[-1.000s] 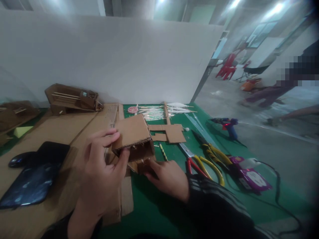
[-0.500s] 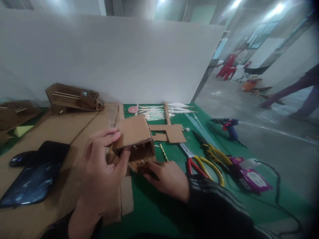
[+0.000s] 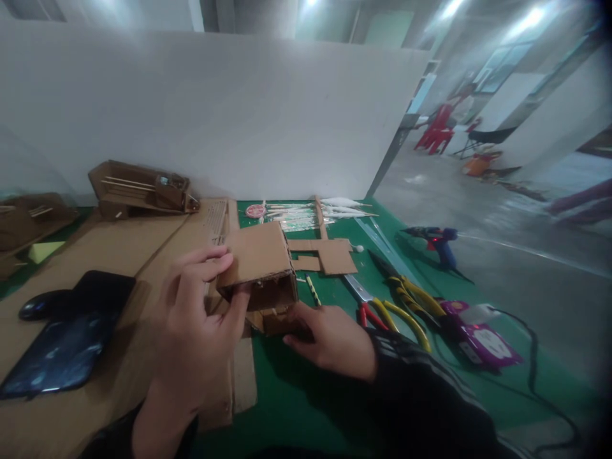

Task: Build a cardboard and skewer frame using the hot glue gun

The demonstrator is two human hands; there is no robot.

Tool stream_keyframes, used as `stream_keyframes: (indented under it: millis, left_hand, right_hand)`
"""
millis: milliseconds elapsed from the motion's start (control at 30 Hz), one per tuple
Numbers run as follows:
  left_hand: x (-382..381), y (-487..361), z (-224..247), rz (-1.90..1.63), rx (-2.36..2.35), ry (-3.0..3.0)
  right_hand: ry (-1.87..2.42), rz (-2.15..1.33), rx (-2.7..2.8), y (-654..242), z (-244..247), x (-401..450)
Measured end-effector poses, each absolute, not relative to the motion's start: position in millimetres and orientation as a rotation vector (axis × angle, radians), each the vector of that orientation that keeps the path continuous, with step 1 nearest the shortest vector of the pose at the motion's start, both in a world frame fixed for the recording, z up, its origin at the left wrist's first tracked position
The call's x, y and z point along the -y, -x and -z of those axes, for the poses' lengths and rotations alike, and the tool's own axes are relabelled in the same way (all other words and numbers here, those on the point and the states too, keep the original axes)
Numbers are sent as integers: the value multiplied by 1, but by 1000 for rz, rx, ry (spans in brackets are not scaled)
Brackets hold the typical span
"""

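A brown cardboard box [image 3: 258, 255] with an open end facing me is tilted above the green table. My left hand [image 3: 201, 299] grips its left side, thumb inside the opening and fingers on the top panel. Beneath the opening, a smaller cardboard piece [image 3: 275, 320] hangs at the lower edge. My right hand [image 3: 329, 335] is closed at the right end of that piece, its fingertips partly hidden. Just beyond the right hand lies a yellow-and-black patterned stick [image 3: 313, 290].
Right of my hands lie red-and-yellow-handled scissors [image 3: 382, 312], yellow-handled pliers [image 3: 415, 293], a purple power strip [image 3: 478, 338] and a glue gun [image 3: 437, 242]. Cardboard offcuts [image 3: 335, 256] sit behind. On the left are a dark tablet [image 3: 62, 344], a mouse [image 3: 43, 305] and a cardboard model [image 3: 143, 188].
My right hand has shifted slightly right and up along the lower cardboard piece. The left hand and the box have barely moved. A person's legs in the background have moved right.
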State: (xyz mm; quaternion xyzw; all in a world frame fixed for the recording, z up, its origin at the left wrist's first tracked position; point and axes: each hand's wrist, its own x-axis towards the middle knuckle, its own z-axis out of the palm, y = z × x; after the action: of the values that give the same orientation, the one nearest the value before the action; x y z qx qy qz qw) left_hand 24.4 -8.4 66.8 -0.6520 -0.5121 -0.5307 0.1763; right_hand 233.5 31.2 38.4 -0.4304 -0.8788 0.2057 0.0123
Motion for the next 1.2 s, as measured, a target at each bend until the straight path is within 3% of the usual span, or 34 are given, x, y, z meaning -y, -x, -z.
stream_keyframes:
  millis: [433,733,1200]
  left_hand:
    - [9,-24,-66,1496,1454,1848]
    - [8,-22,-66,1479,1425,1855]
    - [9,-22,-67,1474,1422,1868]
  right_hand:
    - [1321,-524,2893,-230,-30,-30]
    - [1194,-808,2729,-234,-36,-30]
    - [1295,-630,2847,-229,-31,-29]
